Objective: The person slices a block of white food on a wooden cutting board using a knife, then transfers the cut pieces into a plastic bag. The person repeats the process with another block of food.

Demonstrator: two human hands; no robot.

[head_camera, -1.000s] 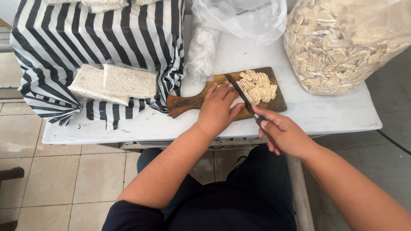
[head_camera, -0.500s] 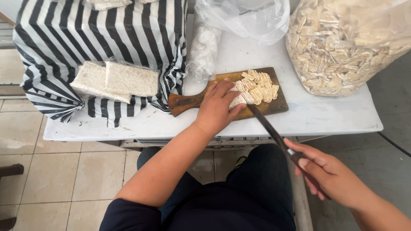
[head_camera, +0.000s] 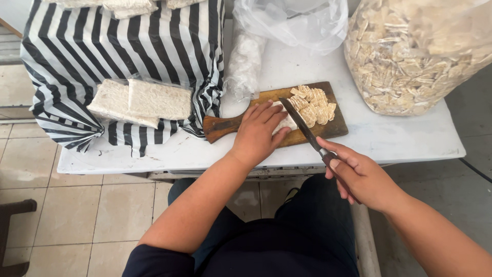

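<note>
- The left hand (head_camera: 259, 134) lies flat and open, palm down, on a pale block of food (head_camera: 286, 122) at the middle of the wooden cutting board (head_camera: 287, 138).
- The fingers of this hand point to the far right and cover most of the block. Only its right end shows.
- The right hand (head_camera: 356, 174) is closed around the handle of a knife (head_camera: 302, 125). This hand is off the near edge of the worktop (head_camera: 389, 138), to the right of the left hand.
- The knife blade slants from the right hand up to the far left. Its tip is over the board, just beside the left fingertips and the block.
- A pile of thin slices (head_camera: 313, 102) sits on the far right part of the board, right of the blade.
- The board's handle points left, next to a striped cloth (head_camera: 128, 46).
- Two wrapped pale blocks (head_camera: 141, 102) rest on the cloth, well left of the hands.
- A big clear bag of slices (head_camera: 415, 56) stands at the far right.
</note>
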